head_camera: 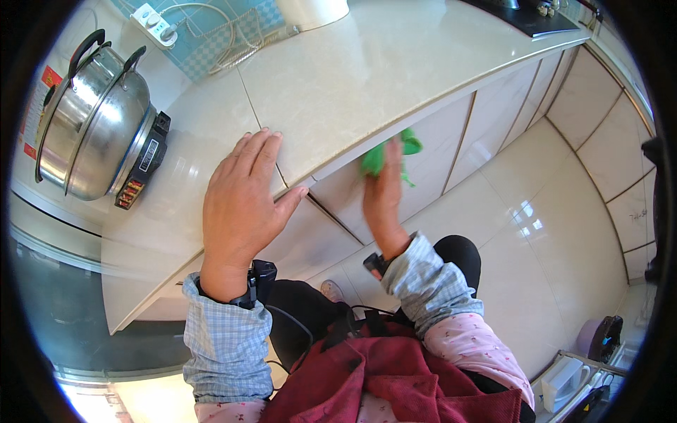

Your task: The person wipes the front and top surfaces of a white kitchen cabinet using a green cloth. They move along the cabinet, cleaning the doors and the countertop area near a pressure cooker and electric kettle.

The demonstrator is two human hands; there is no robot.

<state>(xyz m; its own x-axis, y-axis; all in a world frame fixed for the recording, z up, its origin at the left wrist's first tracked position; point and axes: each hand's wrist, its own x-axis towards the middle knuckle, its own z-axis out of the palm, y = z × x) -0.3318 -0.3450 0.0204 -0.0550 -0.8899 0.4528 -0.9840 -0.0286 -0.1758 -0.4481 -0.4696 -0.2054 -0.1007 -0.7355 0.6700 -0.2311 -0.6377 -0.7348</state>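
My left hand rests palm down on the cream tiled countertop, its thumb lying along the front edge. It holds nothing. Below the counter's lip, my right hand presses a bright green cloth to the marbled white cabinet front. Motion blurs this hand, and its fingers partly hide the cloth. A loose end of the cloth hangs beside the fingers.
A steel two-handled pot stands on an electric cooker base at the left. Behind are a white power strip with cords and a white container. A black hob sits far right. A rack stands lower right.
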